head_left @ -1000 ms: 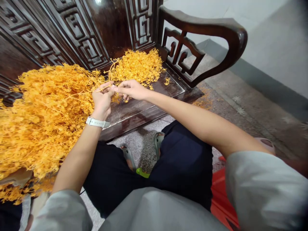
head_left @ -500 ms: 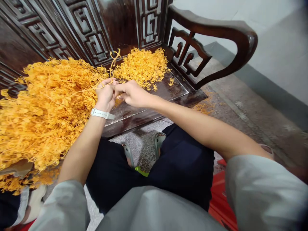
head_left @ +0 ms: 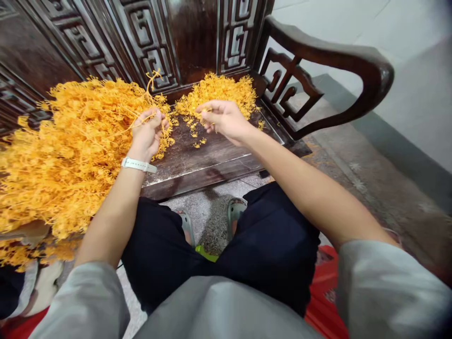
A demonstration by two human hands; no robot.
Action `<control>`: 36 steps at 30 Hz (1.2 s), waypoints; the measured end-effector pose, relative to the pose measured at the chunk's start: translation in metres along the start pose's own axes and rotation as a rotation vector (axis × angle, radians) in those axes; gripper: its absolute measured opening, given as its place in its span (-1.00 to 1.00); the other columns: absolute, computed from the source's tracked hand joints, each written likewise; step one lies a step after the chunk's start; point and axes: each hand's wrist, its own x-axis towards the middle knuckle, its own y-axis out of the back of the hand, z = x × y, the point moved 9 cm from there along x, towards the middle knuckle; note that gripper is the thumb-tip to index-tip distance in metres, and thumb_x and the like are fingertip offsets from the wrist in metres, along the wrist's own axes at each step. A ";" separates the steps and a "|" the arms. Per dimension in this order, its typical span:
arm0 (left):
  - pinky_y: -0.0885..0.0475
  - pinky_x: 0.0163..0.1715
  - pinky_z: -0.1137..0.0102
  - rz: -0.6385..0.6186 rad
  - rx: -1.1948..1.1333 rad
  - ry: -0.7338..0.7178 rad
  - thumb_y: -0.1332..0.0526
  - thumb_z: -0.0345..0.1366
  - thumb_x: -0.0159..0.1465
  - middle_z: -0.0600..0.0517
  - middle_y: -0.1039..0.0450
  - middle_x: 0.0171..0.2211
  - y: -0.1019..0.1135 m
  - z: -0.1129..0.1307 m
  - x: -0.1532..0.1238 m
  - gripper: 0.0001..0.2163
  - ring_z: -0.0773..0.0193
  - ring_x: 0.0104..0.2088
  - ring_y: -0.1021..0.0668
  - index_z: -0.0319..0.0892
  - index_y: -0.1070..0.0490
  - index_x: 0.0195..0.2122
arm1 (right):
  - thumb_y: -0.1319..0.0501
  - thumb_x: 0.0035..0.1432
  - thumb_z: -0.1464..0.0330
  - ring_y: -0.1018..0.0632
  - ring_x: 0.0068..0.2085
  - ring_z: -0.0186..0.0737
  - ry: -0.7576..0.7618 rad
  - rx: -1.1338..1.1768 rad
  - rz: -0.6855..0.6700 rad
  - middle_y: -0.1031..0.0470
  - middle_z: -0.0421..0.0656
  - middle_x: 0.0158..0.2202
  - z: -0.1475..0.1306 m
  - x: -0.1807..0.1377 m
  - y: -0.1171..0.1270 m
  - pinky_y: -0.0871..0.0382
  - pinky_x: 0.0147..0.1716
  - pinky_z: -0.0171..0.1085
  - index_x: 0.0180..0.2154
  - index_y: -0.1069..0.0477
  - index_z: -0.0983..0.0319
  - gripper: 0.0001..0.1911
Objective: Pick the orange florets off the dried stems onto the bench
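My left hand [head_left: 145, 134], a pale watch strap [head_left: 139, 165] on its wrist, is closed around a thin orange-yellow branched stem [head_left: 152, 81]. The stem's bare forked tip sticks up above the fingers. Beside that hand spreads a big heap of orange-yellow branched plastic-looking sprays [head_left: 81, 141]. My right hand [head_left: 226, 120] is pinched shut, with a small orange-yellow floret piece [head_left: 205, 111] showing between the fingertips. It hovers at the front of a smaller pile of loose spidery florets [head_left: 229, 89]. Several single florets [head_left: 196, 140] lie between the two hands.
Everything rests on a dark wooden bench seat [head_left: 197, 162] with a carved lattice back [head_left: 192, 37] and a curved armrest [head_left: 339, 61] at right. A red object [head_left: 326, 296] is by my right side. Part of another person's leg shows at lower left.
My hands were together at the stem and are now apart. The right hand moved right towards the small pile, holding a floret piece. More loose florets show on the seat.
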 end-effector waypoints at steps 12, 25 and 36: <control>-0.60 -0.02 0.46 -0.234 -0.197 0.028 -0.30 -0.53 0.41 0.09 -0.56 -0.39 -0.071 -0.002 -0.030 -0.86 0.39 -0.33 -0.67 -0.13 -0.53 -0.21 | -0.49 0.14 -0.14 -0.41 -0.35 -0.30 0.036 0.078 -0.123 -0.45 -0.21 -0.36 0.001 0.000 -0.066 -0.35 -0.37 -0.30 -0.27 -0.42 0.22 -0.41; -0.47 -0.29 0.48 -0.274 0.218 -0.052 -0.63 -0.25 0.08 0.04 -0.59 -0.35 -0.073 -0.002 -0.052 -0.76 0.36 -0.35 -0.55 -0.18 -0.62 -0.38 | -0.59 -0.01 0.01 -0.41 -0.32 -0.28 0.200 0.029 0.113 -0.43 -0.26 -0.39 -0.012 0.002 -0.024 -0.32 -0.28 -0.25 -0.37 -0.37 0.19 -0.46; -0.37 -0.42 0.45 -0.341 0.201 -0.086 -0.37 -0.48 0.18 0.08 -0.44 -0.50 -0.091 0.002 -0.064 -0.91 0.36 -0.50 -0.47 -0.19 -0.64 -0.32 | -0.37 0.01 0.56 -0.50 -0.34 -0.36 -0.068 0.434 0.189 -0.52 -0.26 -0.36 0.010 0.000 -0.017 -0.46 -0.27 -0.34 -0.25 -0.48 0.23 -0.76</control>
